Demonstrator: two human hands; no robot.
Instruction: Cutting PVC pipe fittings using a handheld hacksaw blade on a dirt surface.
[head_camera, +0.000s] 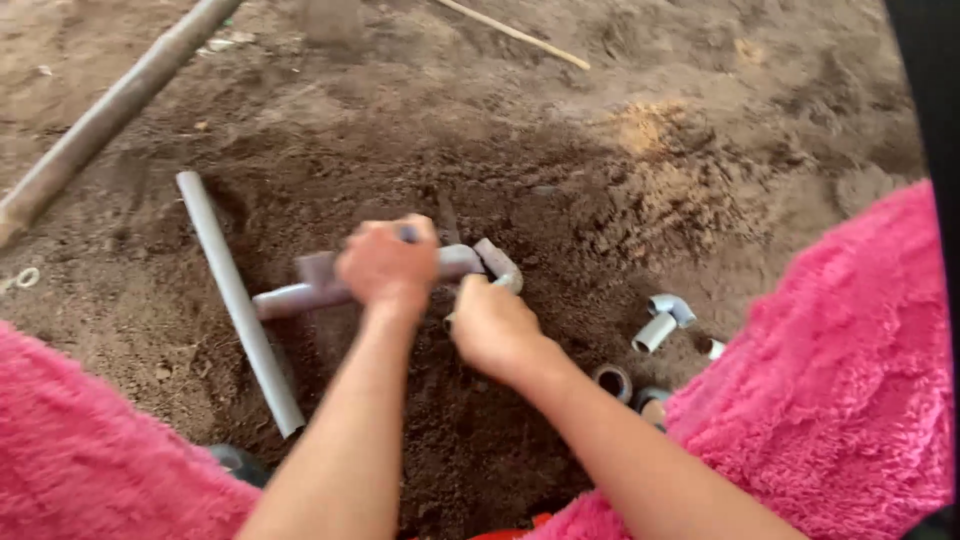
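The grey pipe assembly (300, 295) I'm working on lies in the dug-out soil near the middle of the view, its long axis running roughly left to right and rising a little toward the right, where it ends in a grey elbow fitting (497, 262) that turns down toward me. It looks dull grey, smeared with dirt, with a short stub rising from a joint near its left part. My left hand (388, 265) is closed over the top of the pipe near the middle, clamped on it, with a small dark thing showing at the fist's top that I cannot identify. My right hand (493, 328) sits curled just below the elbow fitting; whether it holds anything I cannot tell. To the left, a longer loose grey pipe (239, 300) lies steeply across, touching or just passing the assembly's left end. To the right lie a small elbow piece (663, 320) and some short couplings (613, 380) on the soil. Pink fluffy fabric (850, 380) crowds both lower corners, while open earth stretches away above.
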